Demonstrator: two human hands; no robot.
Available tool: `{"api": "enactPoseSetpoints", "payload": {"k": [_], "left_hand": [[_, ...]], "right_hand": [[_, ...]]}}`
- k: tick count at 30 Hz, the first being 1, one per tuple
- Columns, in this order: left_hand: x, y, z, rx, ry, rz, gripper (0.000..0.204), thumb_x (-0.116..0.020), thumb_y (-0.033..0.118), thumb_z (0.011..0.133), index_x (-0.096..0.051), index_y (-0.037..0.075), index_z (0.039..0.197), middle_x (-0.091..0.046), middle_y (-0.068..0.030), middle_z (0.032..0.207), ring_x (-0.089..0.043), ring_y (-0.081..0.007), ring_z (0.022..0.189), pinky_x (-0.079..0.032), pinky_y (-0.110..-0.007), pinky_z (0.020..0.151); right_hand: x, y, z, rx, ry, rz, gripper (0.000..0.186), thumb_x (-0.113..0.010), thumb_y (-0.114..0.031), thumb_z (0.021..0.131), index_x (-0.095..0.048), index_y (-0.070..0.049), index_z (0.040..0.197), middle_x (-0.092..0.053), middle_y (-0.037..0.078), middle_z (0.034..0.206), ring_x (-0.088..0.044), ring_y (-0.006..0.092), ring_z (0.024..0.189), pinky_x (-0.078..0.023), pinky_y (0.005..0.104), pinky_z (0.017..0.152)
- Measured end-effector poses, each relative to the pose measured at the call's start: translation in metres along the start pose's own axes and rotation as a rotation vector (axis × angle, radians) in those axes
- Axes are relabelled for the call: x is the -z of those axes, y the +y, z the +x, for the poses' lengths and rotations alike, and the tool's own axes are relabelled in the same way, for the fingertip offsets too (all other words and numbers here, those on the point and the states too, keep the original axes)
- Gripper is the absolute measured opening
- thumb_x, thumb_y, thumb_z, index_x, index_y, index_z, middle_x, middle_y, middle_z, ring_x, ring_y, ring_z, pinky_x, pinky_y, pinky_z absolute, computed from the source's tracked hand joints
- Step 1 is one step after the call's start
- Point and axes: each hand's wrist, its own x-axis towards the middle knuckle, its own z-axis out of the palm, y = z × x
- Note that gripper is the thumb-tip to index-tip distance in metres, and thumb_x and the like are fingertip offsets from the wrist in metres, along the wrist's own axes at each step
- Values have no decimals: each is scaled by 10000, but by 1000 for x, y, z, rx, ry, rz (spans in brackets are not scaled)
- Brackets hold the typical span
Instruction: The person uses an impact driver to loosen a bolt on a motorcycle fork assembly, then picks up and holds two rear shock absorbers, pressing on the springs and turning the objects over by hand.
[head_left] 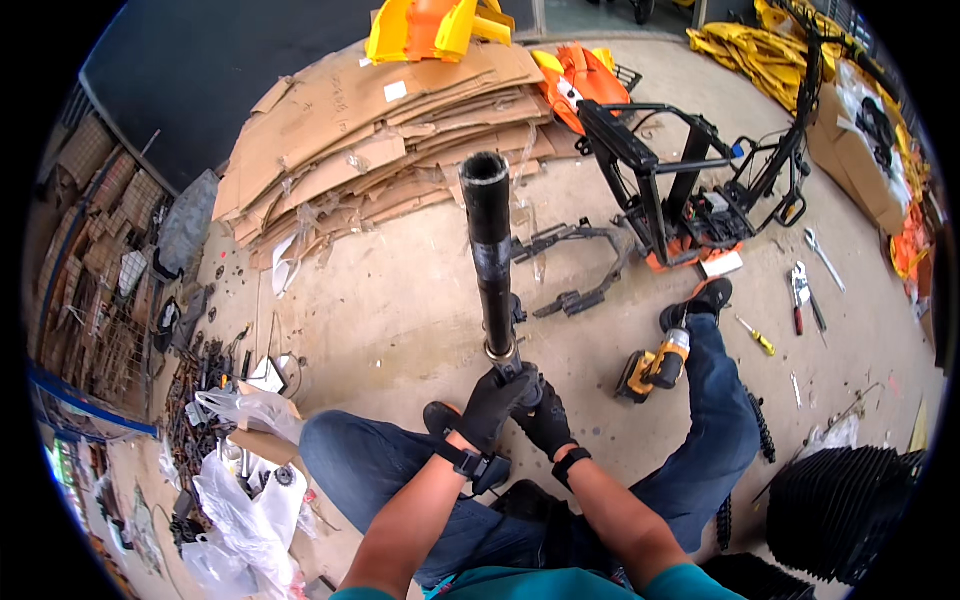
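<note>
A long black metal tube (490, 250) with a hollow, worn top end rises in front of me, with a metal ring and fitting near its lower end. My left hand (488, 408), in a black glove, is wrapped round that lower fitting. Just to the right, my gloved right hand (547, 420) has its fingers closed about the same end; the fingertips are partly hidden. On the floor beside my right leg lies a yellow and black cordless power tool (660, 368). Beyond the tube is a dark bent metal frame piece (580, 300).
Flattened cardboard (320, 150) is stacked ahead. A black vehicle frame (650, 170) stands at the far right. An adjustable wrench (824, 260), pliers (801, 290), a yellow screwdriver (760, 340) and a small spanner (797, 390) lie right. Plastic bags (245, 510) and metal parts litter the left.
</note>
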Motion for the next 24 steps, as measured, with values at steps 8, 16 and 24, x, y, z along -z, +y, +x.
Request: {"api": "enactPoseSetpoints", "payload": {"k": [8, 16, 24], "left_hand": [[-13, 9, -1, -83, 118, -107, 220, -601, 216, 982, -651, 3, 1010, -622, -7, 764, -576, -106, 646, -464, -244, 603], [68, 55, 81, -250, -43, -370, 291, -600, 312, 984, -602, 25, 932, -593, -45, 783, -586, -166, 742, -528, -346, 785], [121, 110, 100, -171, 223, -437, 228, -635, 218, 960, -623, 123, 1167, -583, -33, 835, -637, -249, 904, -550, -460, 858]], "right_hand": [[-6, 13, -3, -12, 70, 73, 863, -804, -353, 769, -367, -53, 1450, -506, 253, 1350, -519, 407, 1228, -449, 460, 1001], [-1, 38, -1, -240, 19, 72, 807, -785, -375, 794, -409, -40, 1425, -593, 231, 1283, -584, 376, 1180, -488, 422, 967], [2, 41, 5, -342, -77, 4, 775, -741, -372, 815, -408, -44, 1433, -556, 232, 1333, -543, 364, 1232, -443, 427, 1033]]}}
